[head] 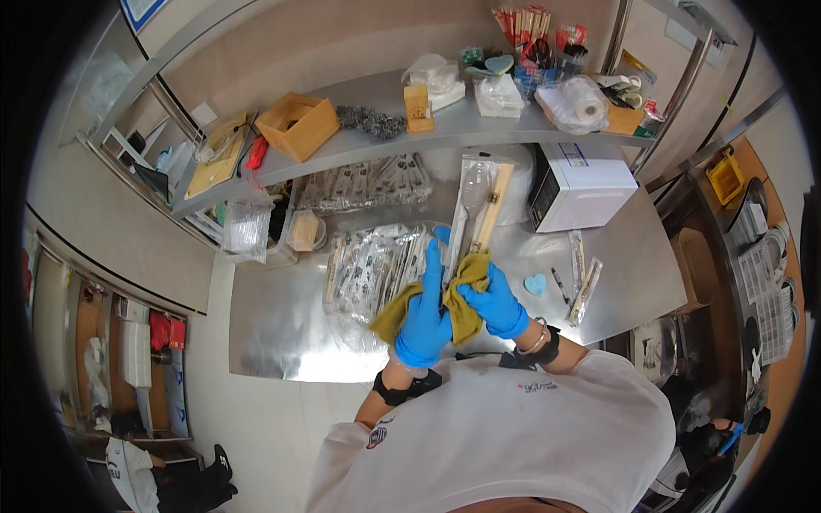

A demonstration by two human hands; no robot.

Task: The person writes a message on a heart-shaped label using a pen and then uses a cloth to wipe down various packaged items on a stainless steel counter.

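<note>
My left hand (424, 314), in a blue glove, grips a clear-wrapped cutlery packet (476, 199) with a spoon and wooden chopsticks, held raised over the steel table (282, 346). An olive cloth (467, 292) wraps the packet's lower part, and my right hand (497, 301), also blue-gloved, clasps it there. The cloth's other end hangs at my left hand. Beside my left hand lies a pile of similar wrapped packets (378, 269). More packets (365, 183) sit behind it. To the right are single wrapped packets (585, 292), a black pen (560, 285) and a blue heart-shaped pad (535, 285).
A steel shelf (385, 146) crosses above the table, bearing a wooden box (299, 125) and plastic bags. A white microwave-like appliance (584, 186) stands back right, a plastic bin (272, 247) back left. People (131, 471) are at lower left and lower right.
</note>
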